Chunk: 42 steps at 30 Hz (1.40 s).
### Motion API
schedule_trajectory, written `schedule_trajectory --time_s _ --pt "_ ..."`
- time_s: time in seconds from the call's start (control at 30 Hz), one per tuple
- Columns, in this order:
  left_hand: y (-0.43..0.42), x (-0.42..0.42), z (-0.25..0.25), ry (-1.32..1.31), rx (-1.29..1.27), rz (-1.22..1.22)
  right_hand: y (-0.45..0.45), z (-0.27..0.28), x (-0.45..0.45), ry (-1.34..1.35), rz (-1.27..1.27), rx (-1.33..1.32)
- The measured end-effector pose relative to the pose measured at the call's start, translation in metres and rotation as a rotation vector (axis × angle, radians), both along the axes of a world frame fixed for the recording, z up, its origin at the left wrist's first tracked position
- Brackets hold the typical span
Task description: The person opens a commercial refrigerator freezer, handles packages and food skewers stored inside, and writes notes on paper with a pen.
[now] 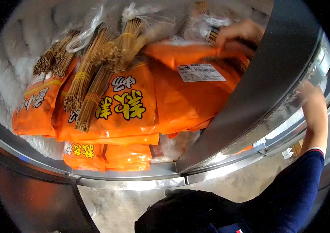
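My right hand (240,33), blurred by motion, reaches in from the right beyond the dark lid frame. Its fingers are closed on the upper edge of a large orange bag (188,97) with a white printed label (201,72). My bare right arm (315,112) shows at the far right and is partly lost behind the shiny lid. Bundles of thin brown sticks (81,79), tied with yellow bands, lie on other orange bags (130,116) to the left. No part of my left hand shows.
A wide dark lid frame (235,105) crosses the right half diagonally. Thick frost (4,81) covers the freezer's left wall. The metal front rim (130,183) curves below the bags. Clear plastic bags (153,23) lie at the back.
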<state>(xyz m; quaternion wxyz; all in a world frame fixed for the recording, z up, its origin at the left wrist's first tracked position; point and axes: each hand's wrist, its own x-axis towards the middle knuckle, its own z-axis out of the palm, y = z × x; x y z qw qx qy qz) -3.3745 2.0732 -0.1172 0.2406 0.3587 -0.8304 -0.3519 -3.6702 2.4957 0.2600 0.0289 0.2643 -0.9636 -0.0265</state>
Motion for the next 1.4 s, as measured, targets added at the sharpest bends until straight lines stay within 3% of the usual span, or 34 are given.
schedule_trajectory --time_s 0.13,0.53,0.83,0.93,1.13,1.23,1.4 --pt "0.006 0.000 -0.002 0.032 0.052 -0.005 0.010 -0.016 0.014 0.118 0.119 0.043" --pt "0.009 -0.036 0.000 0.201 0.139 0.006 0.051 0.045 -0.034 0.347 0.315 0.035" --pt "0.002 -0.057 0.008 0.276 0.185 -0.003 0.035 0.042 -0.026 0.301 -0.014 -0.146" --pt "0.004 -0.063 0.009 0.297 0.210 -0.006 0.029 0.041 -0.007 0.146 0.001 -0.085" --pt "0.002 -0.073 0.017 0.340 0.232 -0.017 0.028 0.045 -0.004 0.251 0.017 0.052" --pt "0.001 -0.081 0.019 0.355 0.248 -0.030 0.028 0.041 0.001 0.073 -0.037 -0.108" --pt "0.001 -0.087 0.023 0.394 0.273 -0.026 0.022 0.024 0.015 0.009 -0.064 -0.099"
